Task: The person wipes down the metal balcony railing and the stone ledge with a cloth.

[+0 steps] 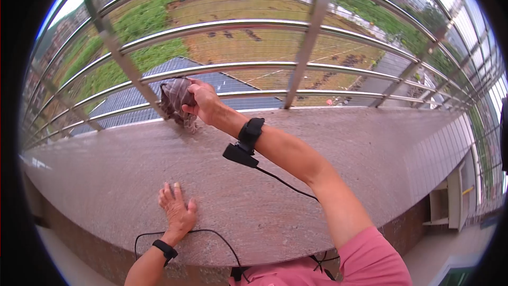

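Clutches crumpled grey-brown cloth [173, 96] in right hand [206, 101] at silvery metal railing [307, 42]; splays empty left hand [178, 213]; seems mid-wipe; cannot judge remainder.

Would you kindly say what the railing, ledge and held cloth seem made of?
Railing: polished metal, perhaps stainless steel, from its bright reflections. Ledge: probably smooth stone, possibly granite, from its speckled sheen. Cloth: soft, matt fabric, from its folds; fibre unclear.
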`<state>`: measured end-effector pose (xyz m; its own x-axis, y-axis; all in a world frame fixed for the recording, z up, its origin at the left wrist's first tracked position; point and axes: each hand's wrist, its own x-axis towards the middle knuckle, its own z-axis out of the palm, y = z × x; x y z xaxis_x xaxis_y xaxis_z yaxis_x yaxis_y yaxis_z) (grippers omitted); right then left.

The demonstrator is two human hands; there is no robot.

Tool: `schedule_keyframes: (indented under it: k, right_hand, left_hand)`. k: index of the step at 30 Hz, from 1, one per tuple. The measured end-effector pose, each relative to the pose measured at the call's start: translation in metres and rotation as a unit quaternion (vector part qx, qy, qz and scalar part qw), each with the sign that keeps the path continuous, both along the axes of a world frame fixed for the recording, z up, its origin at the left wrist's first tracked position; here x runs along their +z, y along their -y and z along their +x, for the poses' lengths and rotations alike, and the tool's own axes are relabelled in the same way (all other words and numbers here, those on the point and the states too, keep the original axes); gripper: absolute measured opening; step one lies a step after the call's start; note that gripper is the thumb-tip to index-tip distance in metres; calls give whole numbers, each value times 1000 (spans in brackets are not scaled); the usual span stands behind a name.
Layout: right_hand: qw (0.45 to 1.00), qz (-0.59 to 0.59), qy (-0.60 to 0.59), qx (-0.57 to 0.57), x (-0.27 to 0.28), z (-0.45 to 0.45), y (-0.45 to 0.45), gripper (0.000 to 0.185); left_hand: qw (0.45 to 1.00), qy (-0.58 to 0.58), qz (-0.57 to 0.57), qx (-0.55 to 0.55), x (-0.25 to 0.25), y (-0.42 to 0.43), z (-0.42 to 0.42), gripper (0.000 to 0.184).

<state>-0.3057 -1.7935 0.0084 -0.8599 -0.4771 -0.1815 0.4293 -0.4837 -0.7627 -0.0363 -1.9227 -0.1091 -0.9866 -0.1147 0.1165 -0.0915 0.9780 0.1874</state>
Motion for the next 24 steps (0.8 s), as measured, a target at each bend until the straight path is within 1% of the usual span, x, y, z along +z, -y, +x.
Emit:
schedule_keyframes:
  k: [1, 2, 4, 5, 7, 9, 10, 11, 12, 14, 18, 19, 20, 21, 22, 23, 24]
  right_hand:
    - [1000, 23, -1, -14, -6, -4, -17, 35]
    - [999, 23, 0, -24, -8, -3, -36, 35]
    - [995, 26, 2, -98, -9, 3, -79, 32]
    - [994, 25, 4, -103, -9, 7, -101, 32]
    - [980, 41, -9, -194, -11, 15, -143, 31]
    - [964, 53, -44, -258, -11, 26, -181, 29]
    - [957, 35, -44, -284, -13, 29, -198, 27]
    - [951, 43, -57, -301, -14, 33, -213, 24]
    - [953, 43, -55, -295, -19, 35, -225, 24]
    - [941, 42, -47, -333, -32, 35, -239, 23]
    - [947, 71, -37, -312, -44, 30, -223, 29]
    - [941, 202, -83, -258, -45, 28, -213, 32]
    - [914, 329, -130, -198, -47, 26, -203, 36]
    - [892, 385, -158, -176, -50, 25, -193, 42]
    - [892, 386, -161, -171, -50, 22, -184, 42]
    - [876, 432, -201, -77, -51, 19, -178, 45]
    - [847, 474, -238, 16, -57, 14, -174, 49]
  left_hand:
    - [1000, -6, -3, 4, -2, 0, 1, 67]
    - [1000, -12, -7, 8, -3, 1, 1, 67]
    - [1000, -9, -14, 2, -3, 0, 0, 67]
    - [1000, -7, -22, 8, -3, 0, 0, 66]
    - [999, -5, -32, 3, -3, 1, -1, 67]
    - [999, -1, -41, 5, -5, 1, 1, 67]
    - [999, 0, -46, 5, -5, 1, 0, 68]
    - [999, 0, -52, 6, -4, 1, 0, 68]
    - [999, 2, -52, 12, -4, 0, 0, 68]
    - [999, 10, -44, 13, -2, 0, 0, 69]
    - [999, 11, -38, 14, 2, -1, -1, 68]
    - [999, 10, -34, 10, 3, -1, -1, 68]
    - [1000, 8, -30, 5, 3, -1, -1, 68]
    - [999, 8, -29, 11, 3, -1, 0, 68]
    - [999, 2, -34, 11, 3, -1, 0, 68]
    - [999, -3, -38, 9, 2, -1, 0, 68]
    - [999, -4, -34, 11, 1, -1, 0, 68]
